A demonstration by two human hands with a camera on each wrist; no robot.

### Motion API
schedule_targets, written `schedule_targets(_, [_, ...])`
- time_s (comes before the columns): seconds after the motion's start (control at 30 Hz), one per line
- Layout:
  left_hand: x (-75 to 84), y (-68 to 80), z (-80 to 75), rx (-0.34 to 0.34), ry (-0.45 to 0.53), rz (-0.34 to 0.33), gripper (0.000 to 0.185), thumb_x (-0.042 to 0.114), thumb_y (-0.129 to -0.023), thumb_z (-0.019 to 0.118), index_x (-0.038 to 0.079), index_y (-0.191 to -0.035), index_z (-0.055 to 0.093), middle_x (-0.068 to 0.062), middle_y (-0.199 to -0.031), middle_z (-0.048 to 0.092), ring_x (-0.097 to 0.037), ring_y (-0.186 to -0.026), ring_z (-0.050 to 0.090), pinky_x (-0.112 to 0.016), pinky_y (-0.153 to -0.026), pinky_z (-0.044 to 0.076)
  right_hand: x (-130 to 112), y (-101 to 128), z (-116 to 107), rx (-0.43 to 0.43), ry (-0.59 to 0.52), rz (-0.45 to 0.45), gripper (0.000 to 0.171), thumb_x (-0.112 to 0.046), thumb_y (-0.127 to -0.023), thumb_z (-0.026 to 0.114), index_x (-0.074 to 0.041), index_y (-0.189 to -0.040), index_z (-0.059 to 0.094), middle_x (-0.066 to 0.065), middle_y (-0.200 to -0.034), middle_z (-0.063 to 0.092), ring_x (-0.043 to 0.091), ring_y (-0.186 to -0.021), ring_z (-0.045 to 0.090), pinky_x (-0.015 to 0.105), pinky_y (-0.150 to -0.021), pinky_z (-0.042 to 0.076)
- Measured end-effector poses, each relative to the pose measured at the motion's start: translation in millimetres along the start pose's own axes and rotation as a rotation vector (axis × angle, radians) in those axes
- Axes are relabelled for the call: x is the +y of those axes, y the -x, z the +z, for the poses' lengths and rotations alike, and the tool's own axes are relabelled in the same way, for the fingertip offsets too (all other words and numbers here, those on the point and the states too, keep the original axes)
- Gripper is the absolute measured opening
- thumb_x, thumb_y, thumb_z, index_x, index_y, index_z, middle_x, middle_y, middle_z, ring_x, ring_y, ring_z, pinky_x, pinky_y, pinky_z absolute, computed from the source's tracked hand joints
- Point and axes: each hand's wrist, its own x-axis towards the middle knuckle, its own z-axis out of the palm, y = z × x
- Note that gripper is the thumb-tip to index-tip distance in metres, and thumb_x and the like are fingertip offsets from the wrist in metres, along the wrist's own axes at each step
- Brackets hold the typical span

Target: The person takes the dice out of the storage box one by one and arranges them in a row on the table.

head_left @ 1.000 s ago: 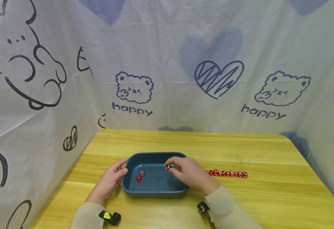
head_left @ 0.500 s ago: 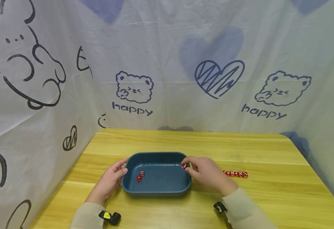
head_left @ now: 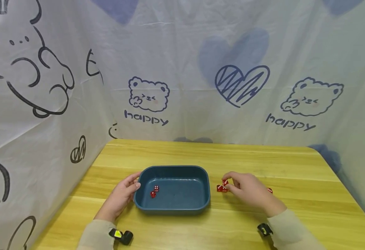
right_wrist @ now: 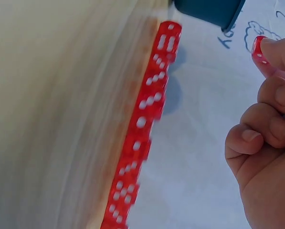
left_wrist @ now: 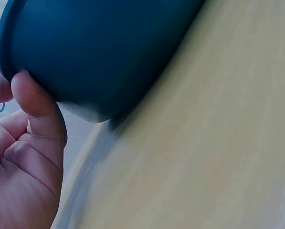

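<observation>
A dark blue tray (head_left: 173, 168) sits on the wooden table with two red dice (head_left: 154, 191) inside near its left end. My left hand (head_left: 134, 184) rests against the tray's left end; in the left wrist view its thumb (left_wrist: 37, 102) presses the tray's outer wall (left_wrist: 99, 47). My right hand (head_left: 230, 184) is right of the tray and pinches one red die (head_left: 225, 182), (right_wrist: 258, 51) just above the left end of a row of red dice (head_left: 221, 188), (right_wrist: 147, 124) on the table. The hand hides most of that row in the head view.
Printed fabric walls close in the table (head_left: 201, 152) at the back and both sides. The far half of the table is bare wood. The tray's corner (right_wrist: 214, 12) lies just beyond the row's end in the right wrist view.
My right hand carried a die from over the tray's right part out to the right, down to the left end of the dice row. The left hand and tray stayed put.
</observation>
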Motion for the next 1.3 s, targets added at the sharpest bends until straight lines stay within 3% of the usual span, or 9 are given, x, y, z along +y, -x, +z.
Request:
schedule_targets(0.87, [1.2, -0.6, 3.0, -0.002, -0.006, -0.005, 0.052, 0.012, -0.104, 0.056, 0.000, -0.152, 0.040, -0.015, -0.110, 0.047, -0.017, -0.085, 0.055, -0.023, -0.066, 0.049, 69.0, 56.4, -37.2, 0.036, 0.017, 0.157, 0.023, -0.023, -0.098, 0.068, -0.016, -0.120, 0.070, -0.008, -0.064, 0.045, 0.007, -0.053, 0.037, 0.027, -0.051, 0.036])
schedule_targets(1.3, [2.1, 0.9, 1.8, 0.008, 0.003, -0.015, 0.053, 0.013, -0.103, 0.058, 0.001, -0.152, 0.041, -0.015, -0.110, 0.046, -0.017, -0.084, 0.055, -0.024, -0.065, 0.049, 94.9, 71.5, -51.2, 0.014, 0.032, 0.219, 0.024, -0.024, -0.099, 0.068, -0.015, -0.121, 0.069, -0.005, -0.066, 0.046, 0.009, -0.055, 0.038, 0.028, -0.051, 0.035])
